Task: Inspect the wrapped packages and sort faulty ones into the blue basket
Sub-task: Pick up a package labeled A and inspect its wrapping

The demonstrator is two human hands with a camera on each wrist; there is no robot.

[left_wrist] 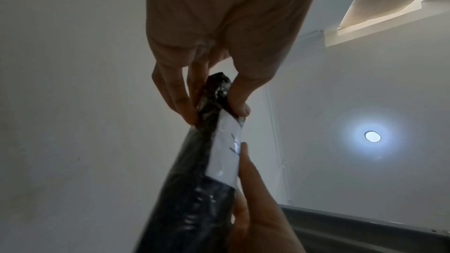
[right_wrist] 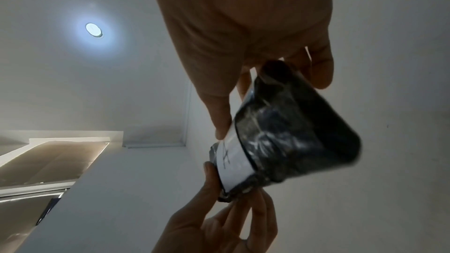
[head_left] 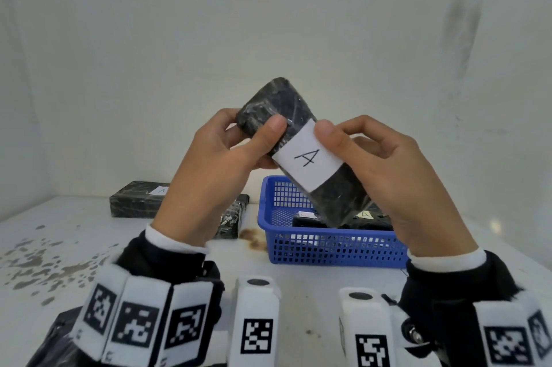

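A handwritten black "A" stands on the white paper label banding the black wrapped package held up in both hands. A small white label on the package at the surface's far left edge also reads "A", faintly. The labels inside the blue basket are too small to read.

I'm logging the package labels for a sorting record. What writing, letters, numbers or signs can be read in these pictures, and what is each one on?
"A": handwritten on the white label of the held package, gripped by the left hand and right hand.
"A", faint: label of the package at the back left.
Labels on packages in the blue basket: too small to read.
Wristband markers: black-and-white codes, no text.
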